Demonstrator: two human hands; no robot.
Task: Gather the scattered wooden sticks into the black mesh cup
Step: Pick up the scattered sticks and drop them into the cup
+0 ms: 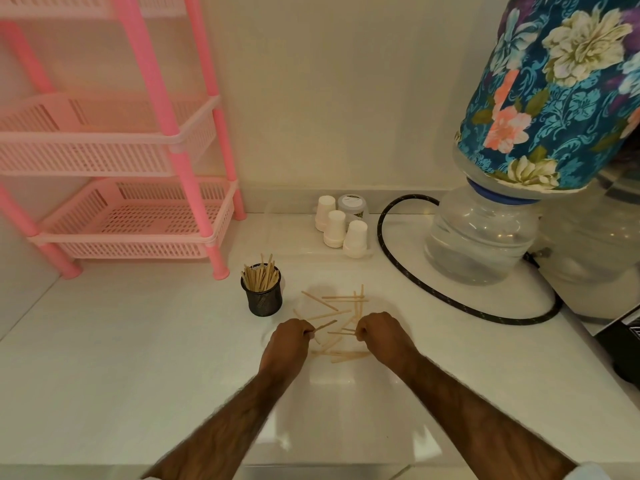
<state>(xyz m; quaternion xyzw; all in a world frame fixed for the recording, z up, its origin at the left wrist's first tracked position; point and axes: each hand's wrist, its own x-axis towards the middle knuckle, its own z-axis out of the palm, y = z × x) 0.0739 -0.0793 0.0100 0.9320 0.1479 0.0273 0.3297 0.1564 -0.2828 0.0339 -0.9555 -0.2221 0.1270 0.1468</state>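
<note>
One pink rack [194, 161], with three basket shelves showing, is standing on the white counter [104, 358] to the left of and behind the one black mesh cup [265, 301]. The cup is sitting upright, and a crowded bundle of sticks [259, 277] is standing in it, too many to count, their long axes near vertical and their tips fanning upward. Just right of the cup and nearer the camera, the left hand [289, 337] is curling its fingers and pinching one stick [325, 325] by its near end, with the long axis slanting up and to the right. Right of the cup, roughly a dozen loose wooden sticks [343, 297] are lying flat in a crossed heap, overlapping too much for an exact count. Several are running left to right, a few are pointing toward the wall, and others are lying diagonally. Further right, the right hand [379, 329] is curling its fingers round the end of at least one thin stick [341, 333], which is pointing left. Behind and right of the cup, three white paper cups [335, 228] are standing upside down beside one lidded jar [351, 204]. Well to the right of the cup, one black hose [384, 244] is curving past one clear water bottle [478, 237] wearing a floral cover [554, 98].
</note>
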